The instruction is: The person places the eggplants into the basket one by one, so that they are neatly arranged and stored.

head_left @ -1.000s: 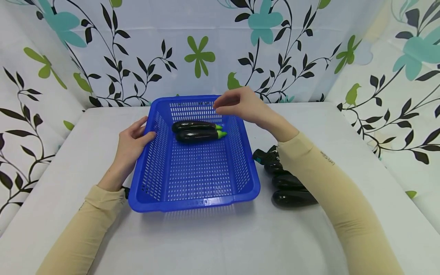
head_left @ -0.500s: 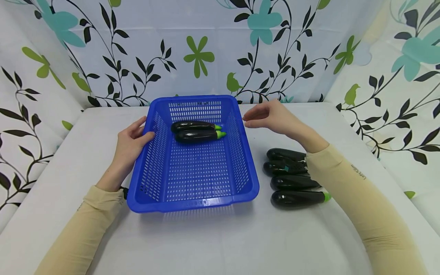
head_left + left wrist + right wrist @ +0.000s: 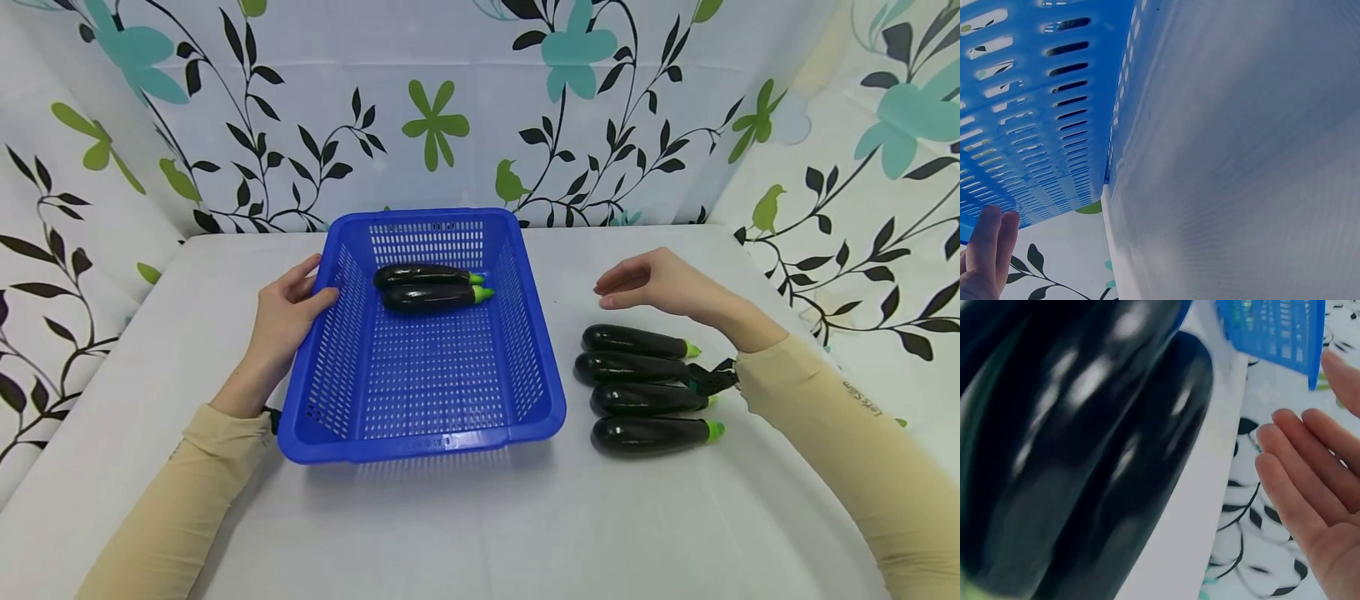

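Two eggplants (image 3: 429,295) lie side by side inside the blue perforated plastic basket (image 3: 420,451), towards its far end, green stems pointing right, while four more eggplants (image 3: 645,395) lie in a row on the white table (image 3: 465,533), just to the basket's right. As far as I can judge, then, two are in and four are out, with plenty of bare basket floor on the near side of the pair. The left hand (image 3: 288,307) grips the basket's left side, thumb over the rim and fingers against the outer wall. The right hand (image 3: 663,287) holds nothing; its fingers are loosely bent, the thumb apart from them, and it hangs near the farthest eggplant (image 3: 637,341) of the row without touching it. A second ago that hand was up over the basket's far right corner, and half a second ago just past the right rim; now it has come across to the row, and the forearm no longer covers the stems as much. The basket, its pair and the left hand look unmoved.
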A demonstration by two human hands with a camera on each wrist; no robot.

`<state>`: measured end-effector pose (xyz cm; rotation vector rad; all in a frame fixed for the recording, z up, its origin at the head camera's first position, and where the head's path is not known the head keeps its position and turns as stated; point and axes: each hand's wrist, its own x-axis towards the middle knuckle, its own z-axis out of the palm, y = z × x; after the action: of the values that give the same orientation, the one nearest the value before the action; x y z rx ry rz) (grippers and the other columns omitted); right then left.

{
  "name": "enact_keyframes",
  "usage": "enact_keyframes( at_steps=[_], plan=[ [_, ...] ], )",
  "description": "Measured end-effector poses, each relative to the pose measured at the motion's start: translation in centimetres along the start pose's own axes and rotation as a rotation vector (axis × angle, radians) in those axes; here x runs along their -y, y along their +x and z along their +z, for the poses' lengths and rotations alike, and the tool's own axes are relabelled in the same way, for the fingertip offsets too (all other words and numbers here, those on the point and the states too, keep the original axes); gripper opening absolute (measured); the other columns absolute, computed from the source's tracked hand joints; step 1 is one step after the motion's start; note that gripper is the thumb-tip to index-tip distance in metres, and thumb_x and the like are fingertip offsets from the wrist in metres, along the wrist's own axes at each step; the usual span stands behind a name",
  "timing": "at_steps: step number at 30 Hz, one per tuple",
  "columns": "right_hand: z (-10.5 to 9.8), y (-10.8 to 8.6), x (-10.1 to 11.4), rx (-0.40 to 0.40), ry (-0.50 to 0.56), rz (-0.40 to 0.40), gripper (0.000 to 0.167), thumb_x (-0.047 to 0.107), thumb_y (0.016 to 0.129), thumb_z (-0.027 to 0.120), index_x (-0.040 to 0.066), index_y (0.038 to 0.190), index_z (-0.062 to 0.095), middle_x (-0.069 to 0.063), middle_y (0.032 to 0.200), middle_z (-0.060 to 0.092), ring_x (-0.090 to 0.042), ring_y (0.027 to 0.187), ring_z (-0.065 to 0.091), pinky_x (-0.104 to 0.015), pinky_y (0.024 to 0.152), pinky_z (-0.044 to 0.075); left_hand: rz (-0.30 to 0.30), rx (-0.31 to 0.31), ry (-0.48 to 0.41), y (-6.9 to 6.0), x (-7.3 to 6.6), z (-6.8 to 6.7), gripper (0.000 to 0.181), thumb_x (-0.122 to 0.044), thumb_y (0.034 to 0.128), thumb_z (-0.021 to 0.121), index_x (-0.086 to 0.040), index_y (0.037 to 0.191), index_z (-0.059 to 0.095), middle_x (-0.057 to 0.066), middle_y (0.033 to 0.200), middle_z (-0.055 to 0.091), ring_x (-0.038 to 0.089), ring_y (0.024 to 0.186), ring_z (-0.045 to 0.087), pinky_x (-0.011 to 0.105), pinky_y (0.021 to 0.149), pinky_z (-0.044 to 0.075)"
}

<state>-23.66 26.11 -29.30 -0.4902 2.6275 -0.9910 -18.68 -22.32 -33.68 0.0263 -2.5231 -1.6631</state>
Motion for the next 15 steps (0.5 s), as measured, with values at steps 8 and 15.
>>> enact_keyframes(
  at_steps=[8, 15],
  plan=[
    [-0.9, -1.9, -2.4, 0.059, -0.045, 0.011, 0.045, 0.035, 0.089, 0.075, 0.01, 0.127, 0.068, -0.009, 0.125, 0.07, -0.017, 0.107, 0.068, -0.025, 0.089, 0.053, 0.002, -0.002, -0.005, 0.0, 0.0, 0.0, 0.066, -0.027, 0.1006, 0.056, -0.013, 0.159, 0.029, 0.021, 0.148, 0.051, 0.009, 0.107, 0.06, 0.01, 0.077, 0.053],
    [-0.7, -3.0, -4.4, 0.124, 0.003, 0.017, 0.049, 0.034, 0.089, 0.076, 0.008, 0.129, 0.066, -0.01, 0.127, 0.069, -0.019, 0.113, 0.068, -0.017, 0.09, 0.051, 0.009, 0.004, -0.014, 0.0, 0.0, 0.0, 0.066, -0.026, 0.1006, 0.056, -0.012, 0.158, 0.029, 0.022, 0.147, 0.05, 0.003, 0.104, 0.06, 0.01, 0.077, 0.053]
  ],
)
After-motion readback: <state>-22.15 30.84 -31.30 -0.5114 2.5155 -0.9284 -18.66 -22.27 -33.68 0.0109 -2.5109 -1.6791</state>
